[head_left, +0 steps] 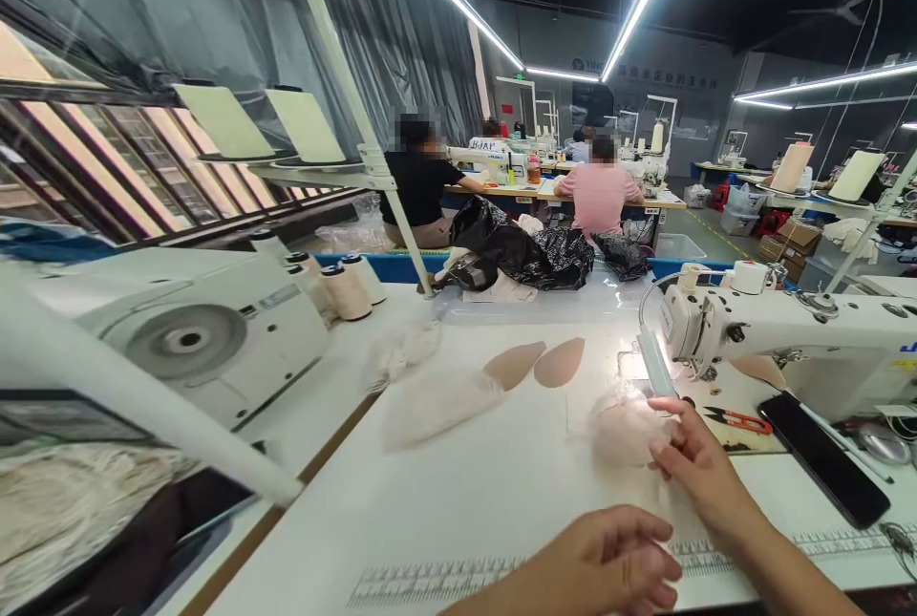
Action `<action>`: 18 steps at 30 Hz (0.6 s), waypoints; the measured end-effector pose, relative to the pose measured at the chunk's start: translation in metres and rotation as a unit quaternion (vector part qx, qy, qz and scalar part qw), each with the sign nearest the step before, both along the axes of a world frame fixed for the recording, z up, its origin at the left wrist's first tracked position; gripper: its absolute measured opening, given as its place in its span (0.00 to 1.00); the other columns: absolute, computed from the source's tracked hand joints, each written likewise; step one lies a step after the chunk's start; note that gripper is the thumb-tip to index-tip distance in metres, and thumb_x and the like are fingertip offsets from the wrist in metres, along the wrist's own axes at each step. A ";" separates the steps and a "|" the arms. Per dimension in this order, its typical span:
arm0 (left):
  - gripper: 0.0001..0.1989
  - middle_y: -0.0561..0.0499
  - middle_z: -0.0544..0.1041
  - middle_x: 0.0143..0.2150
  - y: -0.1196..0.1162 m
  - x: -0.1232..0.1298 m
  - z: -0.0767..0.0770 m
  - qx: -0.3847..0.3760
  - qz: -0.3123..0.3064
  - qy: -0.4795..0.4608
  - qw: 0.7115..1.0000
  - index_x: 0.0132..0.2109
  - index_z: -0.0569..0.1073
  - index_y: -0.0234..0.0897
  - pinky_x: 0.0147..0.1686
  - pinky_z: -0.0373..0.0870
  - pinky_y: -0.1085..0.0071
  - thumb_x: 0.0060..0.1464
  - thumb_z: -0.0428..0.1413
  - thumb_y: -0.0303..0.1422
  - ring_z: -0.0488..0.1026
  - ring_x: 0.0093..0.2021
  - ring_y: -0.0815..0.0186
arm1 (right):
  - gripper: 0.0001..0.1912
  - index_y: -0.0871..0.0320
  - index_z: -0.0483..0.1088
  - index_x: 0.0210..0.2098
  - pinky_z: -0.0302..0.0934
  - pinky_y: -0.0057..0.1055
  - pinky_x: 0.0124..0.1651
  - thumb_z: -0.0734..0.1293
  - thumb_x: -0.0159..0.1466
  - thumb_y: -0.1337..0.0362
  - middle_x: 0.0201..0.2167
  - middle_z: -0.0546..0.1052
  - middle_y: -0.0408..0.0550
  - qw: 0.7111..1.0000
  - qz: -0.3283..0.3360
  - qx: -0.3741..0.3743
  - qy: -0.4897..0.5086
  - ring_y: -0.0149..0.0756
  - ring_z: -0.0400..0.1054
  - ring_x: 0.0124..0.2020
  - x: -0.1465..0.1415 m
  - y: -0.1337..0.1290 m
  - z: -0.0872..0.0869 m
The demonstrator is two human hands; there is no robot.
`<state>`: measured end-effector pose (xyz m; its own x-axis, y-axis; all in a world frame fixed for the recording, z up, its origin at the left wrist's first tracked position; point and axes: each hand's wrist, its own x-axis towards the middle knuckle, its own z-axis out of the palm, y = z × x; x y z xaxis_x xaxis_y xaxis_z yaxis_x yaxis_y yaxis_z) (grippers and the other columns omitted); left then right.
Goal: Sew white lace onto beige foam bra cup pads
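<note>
My right hand (pixel 692 458) pinches the edge of a thin, pale pink fabric piece (pixel 622 430), blurred by motion, over the white table just left of the sewing machine's needle area. Near the front edge, my left hand (pixel 620 554) hovers with loosely curved fingers and nothing visible in it. The sewing machine (pixel 788 320) stands at the right, its lamp (pixel 653 363) shining beside the fabric. Two tan teardrop-shaped pieces (pixel 560 363) lie on the table, next to a heap of sheer whitish fabric (pixel 444 406).
Red-handled thread snips (pixel 745 420) and a black phone (pixel 823 458) lie right of my right hand. A printed ruler scale (pixel 437 580) runs along the front edge. Thread cones (pixel 345 291) and another machine (pixel 193 334) stand left. Black plastic bags (pixel 544 253) lie behind; co-workers sit beyond.
</note>
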<state>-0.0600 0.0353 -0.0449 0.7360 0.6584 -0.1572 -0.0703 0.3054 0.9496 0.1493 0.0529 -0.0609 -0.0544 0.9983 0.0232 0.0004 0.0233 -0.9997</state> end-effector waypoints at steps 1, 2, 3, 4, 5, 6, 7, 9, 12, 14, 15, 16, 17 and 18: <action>0.32 0.40 0.81 0.53 -0.009 0.002 -0.002 -0.094 0.046 -0.035 0.994 0.55 0.77 0.37 0.51 0.73 0.62 0.52 0.70 0.55 0.79 0.52 0.54 | 0.27 0.49 0.69 0.63 0.69 0.33 0.42 0.72 0.68 0.48 0.31 0.73 0.40 1.000 -0.015 0.012 -0.002 0.37 0.71 0.33 -0.005 -0.011 -0.004; 0.33 0.39 0.80 0.55 -0.013 0.005 -0.003 -0.149 0.109 -0.070 0.980 0.53 0.78 0.36 0.53 0.73 0.62 0.50 0.71 0.55 0.78 0.54 0.54 | 0.25 0.49 0.70 0.62 0.70 0.33 0.42 0.71 0.69 0.48 0.34 0.76 0.43 0.999 -0.025 0.028 -0.014 0.38 0.72 0.35 -0.009 -0.022 -0.009; 0.32 0.39 0.79 0.57 -0.014 0.008 -0.002 -0.163 0.182 -0.103 0.964 0.52 0.78 0.36 0.55 0.72 0.63 0.48 0.73 0.53 0.77 0.56 0.54 | 0.22 0.48 0.72 0.61 0.71 0.34 0.43 0.70 0.71 0.49 0.39 0.78 0.46 0.998 -0.024 0.048 -0.037 0.40 0.74 0.38 -0.011 -0.033 -0.014; 0.30 0.39 0.79 0.58 -0.013 0.011 0.001 -0.153 0.241 -0.131 0.949 0.51 0.79 0.36 0.57 0.71 0.63 0.47 0.74 0.50 0.76 0.58 0.53 | 0.20 0.48 0.74 0.59 0.72 0.35 0.46 0.69 0.71 0.49 0.43 0.80 0.49 0.995 -0.015 0.068 -0.066 0.42 0.76 0.41 -0.013 -0.043 -0.019; 0.28 0.39 0.79 0.57 -0.010 0.013 0.005 -0.136 0.278 -0.153 0.939 0.50 0.80 0.36 0.58 0.71 0.63 0.48 0.75 0.47 0.75 0.59 0.52 | 0.19 0.48 0.76 0.59 0.73 0.36 0.50 0.69 0.72 0.50 0.48 0.81 0.51 0.991 -0.001 0.088 -0.096 0.45 0.77 0.46 -0.013 -0.051 -0.022; 0.27 0.39 0.80 0.56 -0.008 0.014 0.009 -0.121 0.290 -0.167 0.934 0.50 0.81 0.35 0.58 0.71 0.62 0.48 0.75 0.46 0.76 0.58 0.51 | 0.19 0.47 0.77 0.59 0.71 0.38 0.56 0.69 0.72 0.50 0.54 0.81 0.52 0.987 0.013 0.103 -0.122 0.48 0.76 0.52 -0.012 -0.057 -0.024; 0.26 0.39 0.82 0.53 -0.007 0.015 0.013 -0.110 0.281 -0.174 0.937 0.50 0.81 0.35 0.57 0.72 0.61 0.48 0.75 0.44 0.76 0.57 0.50 | 0.20 0.46 0.76 0.60 0.69 0.40 0.62 0.69 0.72 0.50 0.59 0.79 0.52 0.984 0.020 0.112 -0.138 0.50 0.74 0.58 -0.011 -0.060 -0.025; 0.27 0.39 0.83 0.48 -0.008 0.013 0.020 -0.107 0.206 -0.172 0.957 0.50 0.82 0.33 0.55 0.73 0.59 0.46 0.76 0.43 0.79 0.53 0.48 | 0.24 0.44 0.74 0.64 0.61 0.44 0.71 0.69 0.71 0.47 0.66 0.75 0.50 0.986 0.020 0.090 -0.138 0.52 0.66 0.68 -0.005 -0.062 -0.020; 0.30 0.39 0.84 0.44 -0.015 0.008 0.023 -0.126 0.091 -0.170 0.973 0.52 0.83 0.32 0.55 0.73 0.58 0.44 0.77 0.43 0.80 0.50 0.47 | 0.30 0.45 0.73 0.65 0.55 0.47 0.74 0.66 0.70 0.38 0.69 0.71 0.49 0.999 0.007 -0.007 -0.049 0.53 0.60 0.72 0.000 -0.057 -0.007; 0.31 0.40 0.83 0.47 -0.017 0.005 0.022 -0.126 0.104 -0.183 0.969 0.55 0.82 0.35 0.55 0.72 0.59 0.45 0.77 0.42 0.79 0.52 0.48 | 0.33 0.46 0.72 0.64 0.59 0.48 0.71 0.64 0.69 0.34 0.68 0.72 0.49 0.996 0.000 -0.059 0.071 0.53 0.64 0.70 -0.002 -0.055 0.001; 0.32 0.40 0.83 0.48 -0.017 0.005 0.020 -0.124 0.127 -0.190 0.966 0.56 0.81 0.37 0.54 0.72 0.60 0.45 0.77 0.41 0.79 0.53 0.48 | 0.34 0.46 0.71 0.65 0.63 0.48 0.68 0.65 0.68 0.34 0.67 0.74 0.50 0.988 -0.005 -0.074 0.132 0.53 0.67 0.67 -0.006 -0.056 0.003; 0.33 0.41 0.83 0.49 -0.016 0.005 0.019 -0.122 0.151 -0.194 0.961 0.57 0.81 0.39 0.53 0.73 0.61 0.44 0.77 0.40 0.79 0.53 0.49 | 0.35 0.45 0.70 0.65 0.67 0.47 0.63 0.69 0.66 0.35 0.63 0.77 0.51 0.980 -0.012 -0.082 0.181 0.53 0.71 0.63 -0.010 -0.057 0.005; 0.33 0.42 0.83 0.49 -0.015 0.006 0.018 -0.121 0.172 -0.195 0.958 0.57 0.81 0.40 0.53 0.73 0.62 0.43 0.77 0.40 0.78 0.54 0.49 | 0.37 0.45 0.69 0.65 0.70 0.46 0.59 0.73 0.63 0.38 0.60 0.79 0.51 0.973 -0.023 -0.086 0.213 0.52 0.74 0.59 -0.014 -0.059 0.006; 0.31 0.42 0.83 0.50 -0.013 0.008 0.017 -0.119 0.193 -0.192 0.955 0.56 0.82 0.39 0.52 0.72 0.63 0.43 0.77 0.40 0.78 0.54 0.50 | 0.39 0.45 0.69 0.65 0.72 0.45 0.56 0.78 0.59 0.41 0.55 0.82 0.51 0.969 -0.038 -0.084 0.227 0.52 0.77 0.55 -0.018 -0.060 0.006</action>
